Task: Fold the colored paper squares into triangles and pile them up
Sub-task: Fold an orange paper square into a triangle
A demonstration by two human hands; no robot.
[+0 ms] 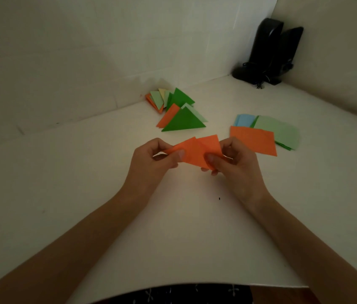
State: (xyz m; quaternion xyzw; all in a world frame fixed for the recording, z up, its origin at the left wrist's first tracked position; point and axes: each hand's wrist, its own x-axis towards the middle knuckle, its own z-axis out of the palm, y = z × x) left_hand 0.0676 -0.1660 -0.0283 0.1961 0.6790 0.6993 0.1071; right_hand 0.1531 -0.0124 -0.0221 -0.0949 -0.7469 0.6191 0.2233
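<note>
Orange paper square point(197, 153), half-folded, creased, pinched by left hand point(151, 163), right hand point(236, 165)

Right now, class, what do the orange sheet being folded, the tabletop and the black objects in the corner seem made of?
The orange sheet: thin matte paper; it bends and creases where the left hand and right hand pinch it. The tabletop: smooth, white, probably laminate or painted board; unclear. The black objects: likely moulded plastic, rounded, slightly glossy; too dim to be sure.

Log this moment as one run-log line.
step: folding orange sheet | left hand: pinches sheet | right hand: pinches sheet | triangle pile: behind, on table | unfolded squares: right of hands
</note>
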